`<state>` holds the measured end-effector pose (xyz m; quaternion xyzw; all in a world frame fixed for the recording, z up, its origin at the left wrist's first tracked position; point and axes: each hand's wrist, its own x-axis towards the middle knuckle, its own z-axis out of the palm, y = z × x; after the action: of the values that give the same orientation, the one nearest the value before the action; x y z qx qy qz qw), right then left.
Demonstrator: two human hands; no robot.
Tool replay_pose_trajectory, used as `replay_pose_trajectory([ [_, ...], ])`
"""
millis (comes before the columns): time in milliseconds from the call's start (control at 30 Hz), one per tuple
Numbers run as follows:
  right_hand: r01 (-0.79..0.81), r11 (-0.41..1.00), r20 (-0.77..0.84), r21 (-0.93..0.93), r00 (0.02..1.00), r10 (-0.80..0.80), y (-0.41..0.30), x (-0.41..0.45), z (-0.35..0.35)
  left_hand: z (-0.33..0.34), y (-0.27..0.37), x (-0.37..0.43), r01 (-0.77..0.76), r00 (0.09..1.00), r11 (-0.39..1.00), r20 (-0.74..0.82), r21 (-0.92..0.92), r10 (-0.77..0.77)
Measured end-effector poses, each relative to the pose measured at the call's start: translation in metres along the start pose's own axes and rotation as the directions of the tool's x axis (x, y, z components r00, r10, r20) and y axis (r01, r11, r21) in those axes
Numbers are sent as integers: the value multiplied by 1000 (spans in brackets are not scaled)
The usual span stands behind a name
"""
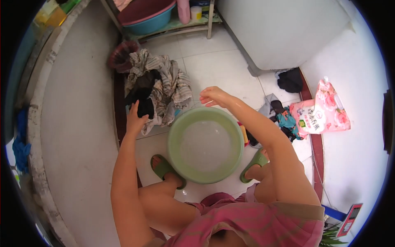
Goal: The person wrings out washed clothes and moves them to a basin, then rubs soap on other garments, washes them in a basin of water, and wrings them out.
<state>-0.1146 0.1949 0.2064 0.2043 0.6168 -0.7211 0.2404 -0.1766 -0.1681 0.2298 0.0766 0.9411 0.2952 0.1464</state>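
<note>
A green plastic basin (170,143) of cloudy water (206,146) stands on the floor between my feet. To its upper left lies a heap of laundry, with a striped cloth (172,74) and a black garment (144,89). My left hand (135,120) is at the near edge of the heap, thumb and fingers apart against the black cloth; whether it touches is hard to tell. Over the basin's far rim hangs my right hand (214,96), wet, its fingers loosely bent and nothing in them.
Beyond the heap are a dark red plastic basket (123,55) and a metal rack (172,32) with stacked basins (151,23). At right, more clothes (285,119) lie beside a pink floral refill pouch (324,114). A white appliance (277,31) stands upper right. Green slippers (165,169) flank the basin.
</note>
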Motion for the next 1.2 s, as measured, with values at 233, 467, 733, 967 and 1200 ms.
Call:
replay_pose_trajectory([
  [233,-442,514,-610,-735,763,-216,87,-145,-265,37,44,-13,1,992,948,-121,320,40],
  [467,-456,497,-660,-739,640,-394,233,-231,-346,115,118,-58,-515,854,778,132,360,504],
  [733,-258,502,-525,-825,679,-513,288,-182,-255,213,163,-119,-705,606,696,623,134,495],
  [967,-156,93,-181,-983,886,-427,303,-148,-240,300,206,-148,-735,493,678,687,1,533],
  [1200,-428,577,-670,-696,98,-736,271,-192,-346,308,214,-140,-563,618,819,601,-111,507],
])
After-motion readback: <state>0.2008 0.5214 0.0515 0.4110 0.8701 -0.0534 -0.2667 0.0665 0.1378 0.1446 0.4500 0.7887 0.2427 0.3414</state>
